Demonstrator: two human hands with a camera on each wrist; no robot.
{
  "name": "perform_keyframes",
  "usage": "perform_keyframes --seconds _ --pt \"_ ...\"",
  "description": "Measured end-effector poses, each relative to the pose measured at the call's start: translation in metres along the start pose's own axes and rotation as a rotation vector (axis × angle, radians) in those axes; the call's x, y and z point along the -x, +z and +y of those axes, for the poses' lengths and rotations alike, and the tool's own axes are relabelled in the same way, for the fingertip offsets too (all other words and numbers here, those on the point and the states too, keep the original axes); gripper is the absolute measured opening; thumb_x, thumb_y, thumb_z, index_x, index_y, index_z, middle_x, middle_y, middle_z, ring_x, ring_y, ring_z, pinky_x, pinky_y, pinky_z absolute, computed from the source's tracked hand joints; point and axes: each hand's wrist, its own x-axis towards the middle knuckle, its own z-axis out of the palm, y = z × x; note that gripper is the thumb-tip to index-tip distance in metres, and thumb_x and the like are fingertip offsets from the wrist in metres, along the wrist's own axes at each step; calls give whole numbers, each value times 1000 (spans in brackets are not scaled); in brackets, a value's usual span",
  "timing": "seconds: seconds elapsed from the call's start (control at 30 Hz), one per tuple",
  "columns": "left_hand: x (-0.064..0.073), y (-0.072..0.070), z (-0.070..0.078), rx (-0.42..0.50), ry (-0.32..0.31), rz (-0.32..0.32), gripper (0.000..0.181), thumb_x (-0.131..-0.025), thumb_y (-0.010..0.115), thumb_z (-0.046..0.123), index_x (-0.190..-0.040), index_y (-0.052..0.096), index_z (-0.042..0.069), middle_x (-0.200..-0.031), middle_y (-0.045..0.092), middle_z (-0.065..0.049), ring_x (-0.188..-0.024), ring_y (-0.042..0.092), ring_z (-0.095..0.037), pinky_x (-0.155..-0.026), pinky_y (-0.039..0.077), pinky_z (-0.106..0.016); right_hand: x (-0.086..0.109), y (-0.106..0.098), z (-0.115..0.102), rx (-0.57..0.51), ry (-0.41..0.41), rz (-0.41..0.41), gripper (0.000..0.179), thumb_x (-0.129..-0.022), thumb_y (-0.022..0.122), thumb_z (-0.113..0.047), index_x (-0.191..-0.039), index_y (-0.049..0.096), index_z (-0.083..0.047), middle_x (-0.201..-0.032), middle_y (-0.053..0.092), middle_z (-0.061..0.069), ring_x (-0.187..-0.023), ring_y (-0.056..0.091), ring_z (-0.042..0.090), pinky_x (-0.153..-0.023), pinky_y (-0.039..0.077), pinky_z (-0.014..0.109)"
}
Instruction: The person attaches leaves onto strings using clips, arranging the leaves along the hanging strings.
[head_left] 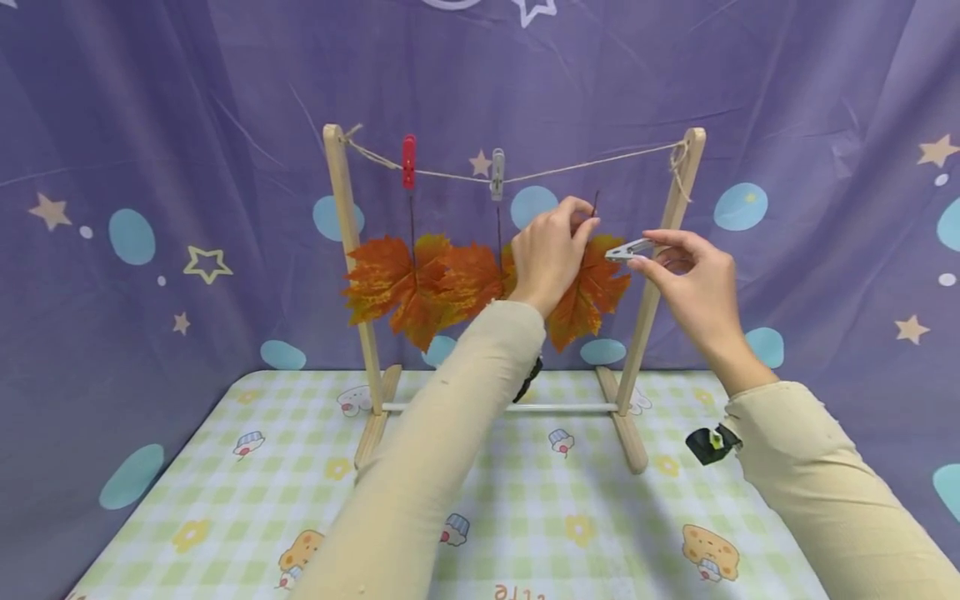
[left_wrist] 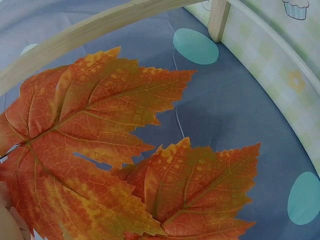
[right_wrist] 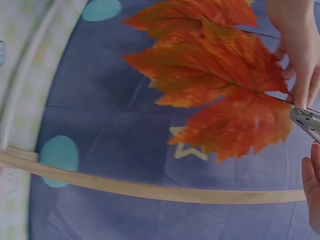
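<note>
My left hand (head_left: 551, 250) pinches the thin dark stem of an orange maple leaf (head_left: 585, 296), just under the string (head_left: 592, 167). To its right, my right hand (head_left: 693, 283) holds a grey clothespin (head_left: 628, 249) between thumb and fingers, its tip pointing left toward that stem. In the right wrist view the clothespin (right_wrist: 306, 121) appears close beside the left hand (right_wrist: 300, 55). Two more leaves hang by their stems, one under a red clothespin (head_left: 408, 162), the other under a grey clothespin (head_left: 497, 175); my left hand and forearm partly cover the middle leaf (head_left: 474, 271).
The string is tied between two upright posts of a wooden frame (head_left: 648, 333). A white rod (head_left: 570, 407) joins them low down. The frame stands on a checked tablecloth (head_left: 525, 483), before a purple patterned curtain (head_left: 187, 125).
</note>
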Motion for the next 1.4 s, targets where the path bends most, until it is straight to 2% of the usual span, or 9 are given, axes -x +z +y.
perform_keyframes --seconds 0.23,0.5,0.67,0.8,0.9,0.97,1.0,1.17,1.4 --pt "-1 1 0 0 -20 -2 23 -98 61 43 -113 70 28 -97 72 16 -73 61 -4 -59 41 -23 -30 -3 -17 -5 -62 83 33 -80 83 -7 -111 74 0 -90 72 2 -74 61 -6 -73 48 12" --pt "-1 2 -2 -4 -11 7 24 -98 59 45 -112 70 29 -96 71 16 -72 59 -4 -57 41 -22 -60 -4 -32 76 -156 111 25 -84 80 -9 -108 75 0 -92 72 9 -75 60 -9 -77 49 13" --pt "-1 2 -2 -7 -11 20 23 -98 60 44 -112 70 29 -95 71 16 -71 59 -4 -57 41 -23 -73 1 -38 89 -199 120 22 -86 78 -10 -105 76 1 -93 72 10 -74 60 -10 -77 49 13" --pt "-1 2 -2 -7 -7 17 23 -98 60 43 -113 70 28 -94 71 15 -71 59 -4 -56 40 -22 -80 5 -41 68 -208 147 18 -88 76 -9 -103 77 1 -87 70 1 -73 60 -11 -80 48 13" --pt "0 3 -2 -12 -4 13 24 -99 59 43 -113 70 28 -94 71 15 -70 59 -4 -56 40 -22 -85 8 -42 46 -184 180 18 -87 77 -10 -102 77 0 -86 68 -5 -73 60 -10 -80 48 13" --pt "0 3 -2 -15 -4 12 24 -99 59 43 -114 70 28 -94 71 14 -70 58 -4 -55 40 -21 -89 9 -43 35 -166 197 20 -86 78 -12 -102 77 0 -87 71 -3 -72 60 -10 -78 47 12" --pt "1 3 -3 -18 -4 12 24 -99 58 43 -114 70 28 -94 71 15 -70 58 -4 -55 40 -21 -91 10 -43 38 -153 201 20 -86 78 -13 -102 78 -1 -88 71 -3 -72 60 -10 -72 46 12" --pt "1 3 -4 -30 -7 6 24 -99 58 44 -114 69 28 -93 71 15 -69 57 -4 -55 39 -22 -104 14 -48 72 -141 163 19 -88 76 -14 -103 78 -3 -92 75 5 -68 58 -12 -67 42 13" --pt "1 5 -5 -43 -5 -4 25 -99 58 43 -115 69 28 -92 71 14 -67 56 -5 -54 39 -22 -119 15 -58 179 -106 17 19 -95 68 -13 -108 77 -2 -101 74 15 -68 54 -16 -67 41 12"
